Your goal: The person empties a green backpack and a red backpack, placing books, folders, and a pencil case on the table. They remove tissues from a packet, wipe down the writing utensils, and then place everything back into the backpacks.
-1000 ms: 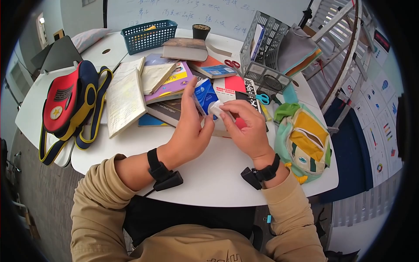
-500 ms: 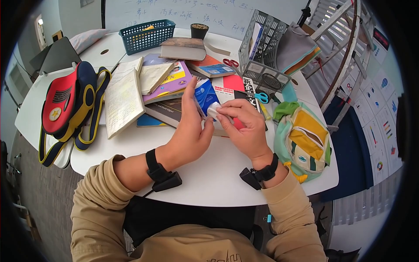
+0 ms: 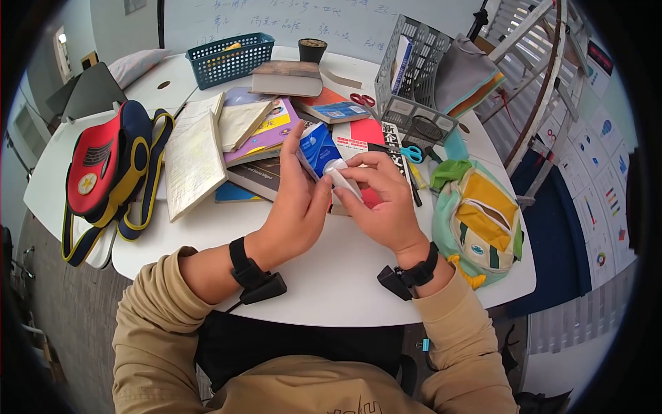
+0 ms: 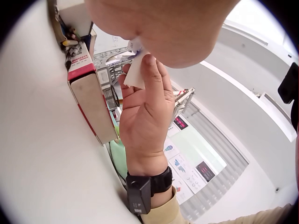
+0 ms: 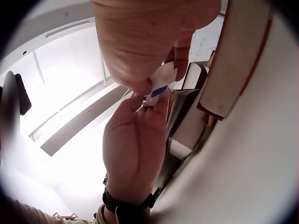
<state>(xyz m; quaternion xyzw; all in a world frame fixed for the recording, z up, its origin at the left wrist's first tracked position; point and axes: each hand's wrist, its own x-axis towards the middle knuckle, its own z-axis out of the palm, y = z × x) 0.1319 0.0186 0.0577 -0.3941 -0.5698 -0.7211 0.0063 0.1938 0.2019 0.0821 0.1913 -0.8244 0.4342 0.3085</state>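
Over the table in the head view, my left hand (image 3: 293, 203) holds a blue-and-white tissue pack (image 3: 321, 149) between its thumb and fingers. The far fingers are hidden behind the pack. A white tissue (image 3: 347, 182) sticks out of the pack's near end, and my right hand (image 3: 386, 200) pinches it between thumb and fingers. From the left wrist, the tissue (image 4: 136, 73) shows as a flat white flap under the right thumb. In the right wrist view, the left hand (image 5: 135, 144) grips the pack's blue-and-white wrapper (image 5: 158, 91) beside the tissue (image 5: 164, 73).
Behind the hands lie stacked books, with an open notebook (image 3: 195, 162) at left. A red-and-navy bag (image 3: 103, 162) stands far left, a green-and-yellow backpack (image 3: 479, 224) at right. Blue scissors (image 3: 412, 153), a grey file rack (image 3: 414, 76), a teal basket (image 3: 227, 63) and a plant pot (image 3: 312, 50) sit farther back.
More of the white tissue shows between the pack and my right fingers than before. The right fingers have shifted slightly, while the left hand keeps its hold on the pack.
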